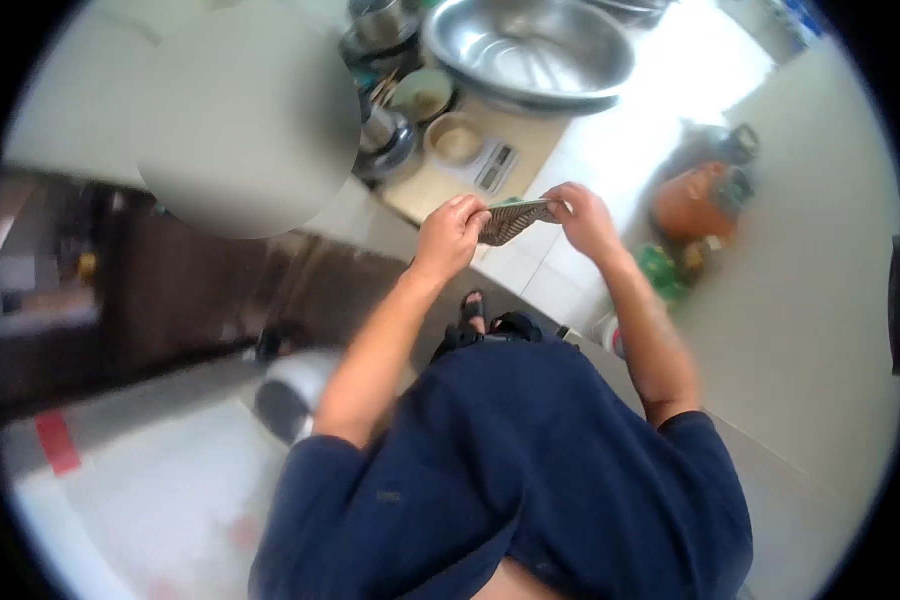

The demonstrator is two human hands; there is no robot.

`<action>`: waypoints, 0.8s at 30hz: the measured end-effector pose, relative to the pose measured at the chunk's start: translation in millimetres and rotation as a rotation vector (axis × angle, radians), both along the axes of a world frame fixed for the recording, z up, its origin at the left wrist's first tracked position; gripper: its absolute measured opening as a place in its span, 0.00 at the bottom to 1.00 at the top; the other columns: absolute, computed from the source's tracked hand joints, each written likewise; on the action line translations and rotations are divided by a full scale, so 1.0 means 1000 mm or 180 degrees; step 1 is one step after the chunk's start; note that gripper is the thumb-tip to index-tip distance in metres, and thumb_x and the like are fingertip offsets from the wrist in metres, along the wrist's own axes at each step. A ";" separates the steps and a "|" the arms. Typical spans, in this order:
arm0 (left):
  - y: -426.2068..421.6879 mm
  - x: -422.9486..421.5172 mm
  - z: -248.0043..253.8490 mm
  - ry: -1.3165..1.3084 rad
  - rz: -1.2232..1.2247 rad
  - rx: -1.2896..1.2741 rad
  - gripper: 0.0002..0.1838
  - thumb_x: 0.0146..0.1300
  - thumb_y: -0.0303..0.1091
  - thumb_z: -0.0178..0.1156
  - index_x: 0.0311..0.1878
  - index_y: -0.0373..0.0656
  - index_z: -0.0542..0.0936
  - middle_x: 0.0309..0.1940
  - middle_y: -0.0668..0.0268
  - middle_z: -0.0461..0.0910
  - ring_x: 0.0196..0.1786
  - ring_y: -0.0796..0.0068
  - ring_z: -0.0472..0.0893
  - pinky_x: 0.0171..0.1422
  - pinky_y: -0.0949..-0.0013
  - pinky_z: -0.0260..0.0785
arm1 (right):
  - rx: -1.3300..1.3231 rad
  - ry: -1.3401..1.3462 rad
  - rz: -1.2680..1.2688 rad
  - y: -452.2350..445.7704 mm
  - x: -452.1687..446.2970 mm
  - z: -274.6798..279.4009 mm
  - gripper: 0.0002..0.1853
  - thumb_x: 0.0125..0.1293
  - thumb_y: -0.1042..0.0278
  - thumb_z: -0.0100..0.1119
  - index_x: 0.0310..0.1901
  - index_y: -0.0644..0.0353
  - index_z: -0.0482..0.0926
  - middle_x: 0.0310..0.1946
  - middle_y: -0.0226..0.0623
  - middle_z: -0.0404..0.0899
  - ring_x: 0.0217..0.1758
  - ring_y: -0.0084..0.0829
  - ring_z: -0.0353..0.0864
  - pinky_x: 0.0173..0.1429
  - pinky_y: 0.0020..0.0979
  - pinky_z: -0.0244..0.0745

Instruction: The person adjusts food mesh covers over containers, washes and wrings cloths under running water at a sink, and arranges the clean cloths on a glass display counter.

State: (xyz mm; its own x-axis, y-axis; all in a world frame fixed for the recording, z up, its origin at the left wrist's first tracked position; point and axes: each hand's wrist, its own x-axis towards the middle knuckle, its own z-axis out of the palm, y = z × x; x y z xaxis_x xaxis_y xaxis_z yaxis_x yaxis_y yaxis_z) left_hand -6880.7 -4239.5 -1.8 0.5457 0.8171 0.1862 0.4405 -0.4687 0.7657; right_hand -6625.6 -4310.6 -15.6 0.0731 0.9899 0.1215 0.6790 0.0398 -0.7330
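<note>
A small dark striped cloth (511, 223) with a pale greenish upper edge is stretched between my two hands. My left hand (452, 232) pinches its left end. Its right end is gripped by the fingers of my right hand (582, 220). The cloth hangs in the air, just in front of the counter (410, 197). Beyond it on the counter are a white kitchen scale (492, 168) and a pale round bowl (455, 140).
A large metal basin (530, 50) stands at the counter's far end. Left of it are a green dish (423, 94) and metal pots. An orange container (698, 200) and green bags (660, 268) lie to the right. A white bin (295, 395) stands at lower left.
</note>
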 end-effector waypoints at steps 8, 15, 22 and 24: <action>0.038 0.180 0.050 -0.0635 -0.0924 0.0146 0.08 0.66 0.33 0.61 0.40 0.38 0.83 0.36 0.52 0.84 0.41 0.50 0.83 0.46 0.55 0.73 | 0.1373 -0.0795 -0.2226 -0.008 0.089 -0.011 0.10 0.63 0.75 0.57 0.43 0.61 0.85 0.43 0.44 0.84 0.48 0.46 0.82 0.53 0.41 0.78; 0.033 0.334 -0.002 0.0576 -0.1909 0.0574 0.12 0.64 0.38 0.58 0.36 0.40 0.85 0.36 0.49 0.85 0.38 0.45 0.84 0.45 0.47 0.77 | 0.0047 0.2021 -0.2994 -0.015 0.136 -0.076 0.15 0.70 0.61 0.62 0.48 0.65 0.85 0.37 0.34 0.88 0.39 0.22 0.82 0.43 0.29 0.77; 0.005 0.440 0.005 0.0476 -0.2950 0.1037 0.08 0.60 0.32 0.60 0.37 0.37 0.80 0.33 0.54 0.78 0.35 0.52 0.85 0.37 0.53 0.79 | 0.1502 0.5937 -0.2707 0.010 0.248 -0.089 0.21 0.77 0.58 0.51 0.66 0.60 0.74 0.56 0.41 0.82 0.51 0.29 0.82 0.58 0.32 0.77; 0.019 0.475 0.023 0.0122 -0.3347 0.0756 0.15 0.62 0.34 0.62 0.48 0.35 0.82 0.35 0.52 0.79 0.38 0.54 0.85 0.41 0.57 0.79 | 0.1663 0.6295 -0.2312 0.020 0.295 -0.074 0.22 0.78 0.58 0.49 0.67 0.60 0.72 0.58 0.42 0.81 0.55 0.30 0.81 0.61 0.33 0.76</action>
